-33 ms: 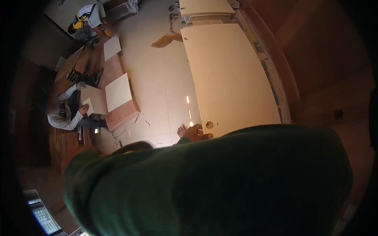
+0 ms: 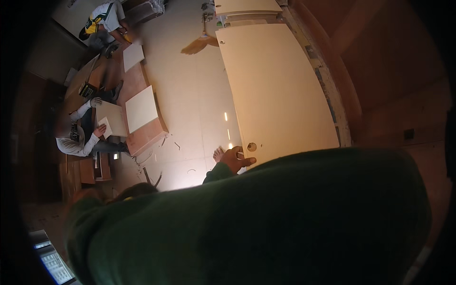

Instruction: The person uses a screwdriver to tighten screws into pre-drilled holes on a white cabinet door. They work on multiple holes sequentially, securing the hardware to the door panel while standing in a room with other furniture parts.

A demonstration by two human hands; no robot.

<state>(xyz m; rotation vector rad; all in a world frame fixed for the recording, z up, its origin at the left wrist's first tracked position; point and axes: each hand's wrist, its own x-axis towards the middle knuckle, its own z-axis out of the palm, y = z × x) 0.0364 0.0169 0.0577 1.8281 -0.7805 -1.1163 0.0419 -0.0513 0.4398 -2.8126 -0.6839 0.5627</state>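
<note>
A long pale cabinet door (image 2: 280,85) with a round hinge hole near each left corner lies lengthwise away from me. At its near left corner is my left hand (image 2: 233,159), thumb on top beside the hole and the other fingers curled at the edge, partly hidden. My green-sleeved right arm crosses the whole lower view and covers the door's near end. At the far left a blurred brown patch, perhaps my right hand (image 2: 90,194), shows past the sleeve; its fingers cannot be made out. Close to it is a dark blurred object (image 2: 137,190) with a yellow spot.
More pale boards (image 2: 249,6) lie beyond the door. A broom (image 2: 202,43) rests on the tiled floor (image 2: 190,109). To the left, one person (image 2: 78,135) holds boards beside a reddish bench (image 2: 147,137) bearing white panels; another person (image 2: 107,23) bends at its far end.
My right arm and the dark object have shifted left, baring more of my left hand's sleeve. My left hand stays at the door's corner. The whole view has shifted slightly.
</note>
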